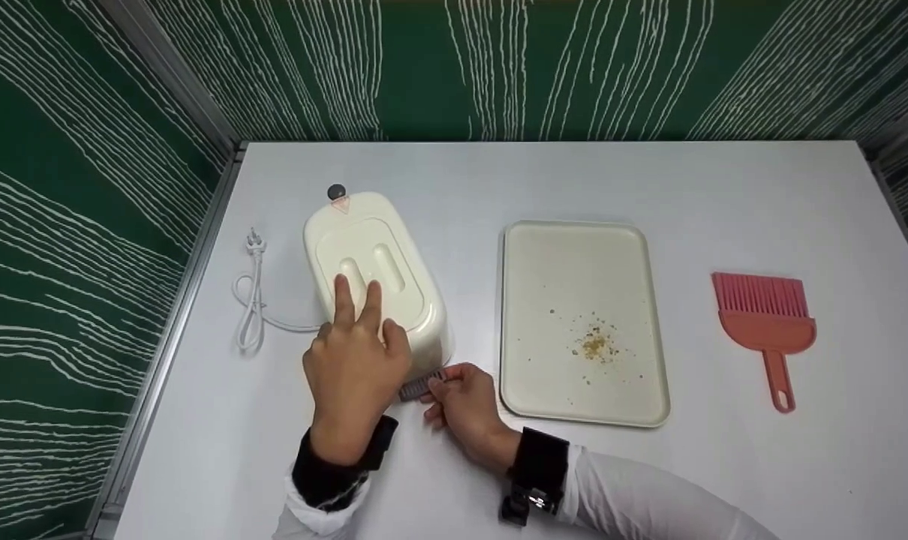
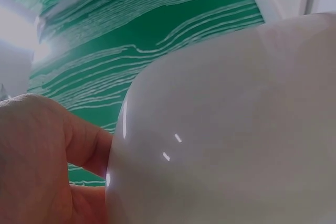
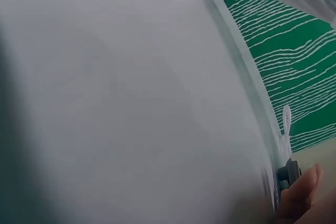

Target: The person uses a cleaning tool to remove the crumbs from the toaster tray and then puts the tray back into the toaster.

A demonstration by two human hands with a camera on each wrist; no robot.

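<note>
A cream toaster (image 1: 416,330) stands at the left of the table, two long grooves in its top and a dark knob at its far end. My left hand (image 1: 356,367) rests on that top, index and middle fingers stretched out over it. In the left wrist view, the toaster's glossy side (image 2: 220,129) fills much of the picture beside the left hand (image 2: 37,156). Low at the toaster's near end, my right hand (image 1: 469,405) pinches a dark grey slatted crumb tray (image 1: 416,387). The right wrist view catches only fingertips (image 3: 302,192) at the crumb tray (image 3: 289,173).
Right of the toaster lies a cream rectangular tray (image 1: 574,277) with scattered crumbs (image 1: 595,345) on it. Farther right is a pink brush and dustpan set (image 1: 769,330). A white cord with its plug (image 1: 255,244) lies left of the toaster. Green walls border the white table (image 1: 439,169).
</note>
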